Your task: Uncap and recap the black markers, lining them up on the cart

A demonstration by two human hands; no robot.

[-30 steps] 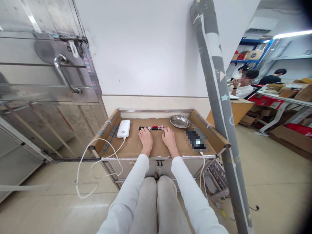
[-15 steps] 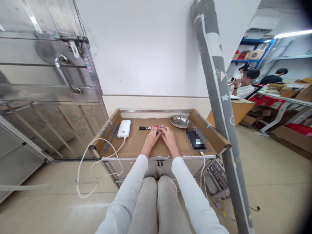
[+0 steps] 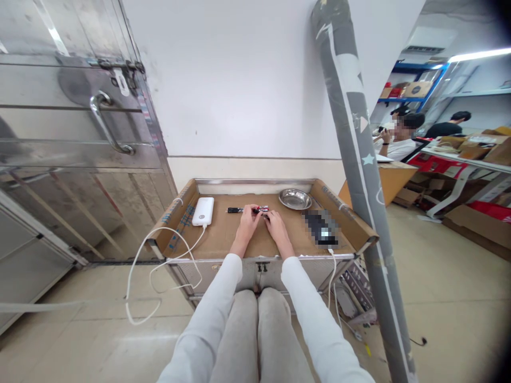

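My left hand [image 3: 248, 220] and my right hand [image 3: 276, 224] meet near the middle of the cardboard-lined tabletop [image 3: 221, 236]. Their fingers are curled inward, fingertips close together. Between the fingertips is a small dark thing [image 3: 265, 215], too small and too covered to name; which hand grips it more is unclear. A black pen-like stick [image 3: 234, 210] lies just left of my left fingers, its right part hidden behind them. Beyond the fingertips a red-and-black pen-like stick [image 3: 264, 208] shows in part.
A white power bank [image 3: 203, 211] with a cable lies at left. At right are a round metal dish [image 3: 295, 199] and a blurred dark phone-like device [image 3: 321, 229] with a cable. A tall grey wrapped roll [image 3: 359, 159] leans beside the table. People sit in the background at right.
My right hand has drawn slightly down from the left, and the fingertips are a little further apart. More of the dark thing between them shows. The things on the table stay put.
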